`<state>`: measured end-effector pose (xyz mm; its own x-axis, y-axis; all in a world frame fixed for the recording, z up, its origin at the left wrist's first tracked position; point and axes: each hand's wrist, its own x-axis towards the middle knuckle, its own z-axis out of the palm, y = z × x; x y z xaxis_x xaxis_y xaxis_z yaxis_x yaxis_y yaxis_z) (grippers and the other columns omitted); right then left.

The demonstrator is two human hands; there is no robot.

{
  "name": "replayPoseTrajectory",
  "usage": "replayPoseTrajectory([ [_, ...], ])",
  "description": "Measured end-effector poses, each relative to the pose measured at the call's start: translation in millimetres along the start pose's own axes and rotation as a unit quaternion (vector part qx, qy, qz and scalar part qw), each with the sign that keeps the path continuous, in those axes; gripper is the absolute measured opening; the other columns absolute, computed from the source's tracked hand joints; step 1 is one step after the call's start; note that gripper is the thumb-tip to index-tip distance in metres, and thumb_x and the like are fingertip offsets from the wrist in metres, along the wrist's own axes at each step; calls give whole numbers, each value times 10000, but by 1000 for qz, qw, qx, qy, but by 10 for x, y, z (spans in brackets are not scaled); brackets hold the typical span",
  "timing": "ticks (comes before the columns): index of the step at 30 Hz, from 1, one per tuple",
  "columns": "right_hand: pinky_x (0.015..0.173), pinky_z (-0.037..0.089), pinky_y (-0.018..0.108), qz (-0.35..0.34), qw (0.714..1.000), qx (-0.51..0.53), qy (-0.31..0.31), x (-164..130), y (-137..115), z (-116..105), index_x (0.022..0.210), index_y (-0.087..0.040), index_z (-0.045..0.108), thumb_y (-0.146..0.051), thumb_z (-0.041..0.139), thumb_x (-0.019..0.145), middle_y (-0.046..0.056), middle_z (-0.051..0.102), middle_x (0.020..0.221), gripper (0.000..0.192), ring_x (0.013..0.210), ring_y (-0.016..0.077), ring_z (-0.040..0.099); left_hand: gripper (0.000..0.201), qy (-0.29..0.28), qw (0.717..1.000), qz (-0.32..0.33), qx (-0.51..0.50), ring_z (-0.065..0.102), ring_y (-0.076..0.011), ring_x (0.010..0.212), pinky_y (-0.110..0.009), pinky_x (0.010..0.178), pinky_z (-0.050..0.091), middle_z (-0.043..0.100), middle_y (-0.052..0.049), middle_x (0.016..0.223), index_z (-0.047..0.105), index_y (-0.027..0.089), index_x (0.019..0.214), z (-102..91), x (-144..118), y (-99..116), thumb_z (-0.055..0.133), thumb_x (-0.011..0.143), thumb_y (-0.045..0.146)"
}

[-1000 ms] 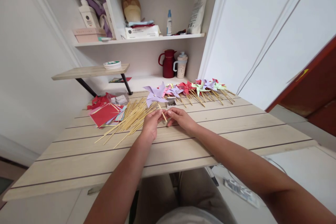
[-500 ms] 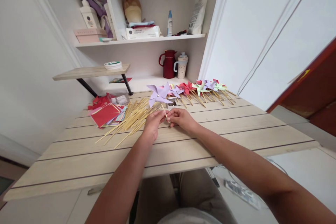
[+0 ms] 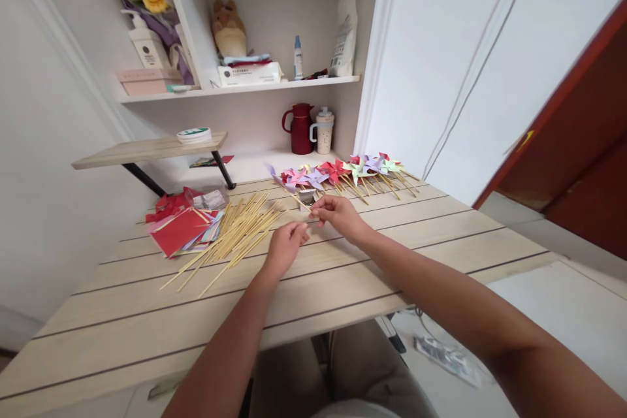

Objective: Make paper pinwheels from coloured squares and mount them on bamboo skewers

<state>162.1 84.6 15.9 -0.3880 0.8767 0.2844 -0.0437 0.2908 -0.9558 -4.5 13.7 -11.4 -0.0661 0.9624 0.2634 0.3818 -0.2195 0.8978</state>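
Note:
A lilac paper pinwheel (image 3: 275,176), turned nearly edge-on, points up and to the left on its thin wooden stick (image 3: 298,200). My right hand (image 3: 337,215) pinches the lower end of that stick between thumb and fingers. Just below and to the left, my left hand (image 3: 285,247) is apart from the stick, its fingers curled together with nothing visible in them. Beyond my right hand lies a row of finished pinwheels (image 3: 336,172) in red, lilac, pink and pale green. A small open box (image 3: 307,197) sits behind the held stick.
Loose wooden sticks (image 3: 235,228) are spread left of my hands, beside a stack of coloured paper (image 3: 179,232) and a clear plastic pack (image 3: 210,199). A small raised shelf (image 3: 151,149) stands behind them. A red jug (image 3: 301,130) and a cup (image 3: 324,132) stand at the back.
My left hand has let go of the stick and moved slightly down. The pinwheel has turned from facing me to edge-on and tilted left in my right hand. The camera view has shifted.

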Motion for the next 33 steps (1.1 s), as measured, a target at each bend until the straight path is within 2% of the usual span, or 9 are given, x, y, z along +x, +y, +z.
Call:
replayPoseTrajectory([
  [3, 533, 499, 286, -14, 999, -21, 48, 111, -35, -285, 744, -189, 671, -361, 775, 698, 30, 729, 711, 206, 520, 140, 617, 226, -52, 987, 69, 139, 669, -229, 838, -343, 800, 483, 753, -50, 848, 770, 237, 818, 23, -12, -17, 586, 884, 351],
  [5, 542, 505, 293, -18, 995, -30, 99, 188, -48, -527, 745, -187, 666, -376, 788, 685, 38, 735, 720, 233, 521, 141, 614, 214, -72, 975, 90, 187, 669, -237, 907, -350, 846, 474, 759, -56, 919, 781, 246, 856, 37, -15, -15, 581, 888, 315],
  [8, 551, 508, 305, -12, 980, -16, 197, 266, -39, -885, 730, -186, 645, -394, 809, 644, 52, 727, 714, 279, 524, 143, 604, 253, -86, 970, 89, 207, 668, -242, 925, -358, 852, 475, 754, -71, 940, 783, 233, 888, 40, -10, -11, 546, 915, 316],
  [11, 583, 518, 314, -19, 969, -9, 246, 258, 24, -1102, 730, -188, 613, -430, 792, 641, 47, 705, 712, 314, 552, 143, 605, 274, -89, 970, 90, 206, 670, -246, 932, -362, 857, 477, 753, -75, 947, 783, 231, 883, 30, 0, -9, 527, 926, 319],
  [13, 600, 526, 324, -24, 968, -6, 252, 215, 84, -1122, 733, -187, 606, -446, 795, 633, 45, 700, 718, 335, 558, 141, 602, 282, -89, 970, 92, 205, 671, -249, 933, -365, 861, 476, 754, -77, 947, 783, 230, 876, 23, 4, -8, 523, 928, 324],
  [17, 630, 545, 338, -35, 974, -12, 225, 171, 158, -966, 753, -183, 635, -456, 797, 635, 46, 709, 744, 338, 580, 154, 628, 294, -86, 971, 94, 201, 673, -253, 927, -372, 864, 476, 758, -78, 938, 782, 231, 863, 19, 1, 2, 518, 930, 341],
  [20, 645, 546, 329, -48, 970, -38, 237, 252, 149, -888, 800, -188, 659, -438, 757, 680, 44, 717, 789, 294, 615, 161, 645, 292, -84, 972, 94, 196, 676, -252, 925, -367, 860, 477, 760, -72, 934, 779, 241, 857, 18, -2, 8, 517, 930, 350],
  [27, 662, 534, 326, -19, 929, -152, 338, 461, 246, -1013, 790, -192, 661, -330, 663, 763, 32, 703, 734, 141, 609, 176, 633, 275, -87, 972, 93, 198, 673, -247, 922, -359, 852, 483, 754, -74, 928, 783, 238, 867, 22, 0, -13, 528, 919, 326],
  [33, 662, 515, 301, 30, 907, -243, 342, 438, 387, -961, 854, -200, 710, -343, 645, 812, 21, 733, 774, 163, 594, 164, 637, 251, -89, 972, 94, 196, 668, -240, 919, -356, 854, 483, 749, -68, 926, 786, 242, 878, 21, -3, -25, 546, 911, 309],
])
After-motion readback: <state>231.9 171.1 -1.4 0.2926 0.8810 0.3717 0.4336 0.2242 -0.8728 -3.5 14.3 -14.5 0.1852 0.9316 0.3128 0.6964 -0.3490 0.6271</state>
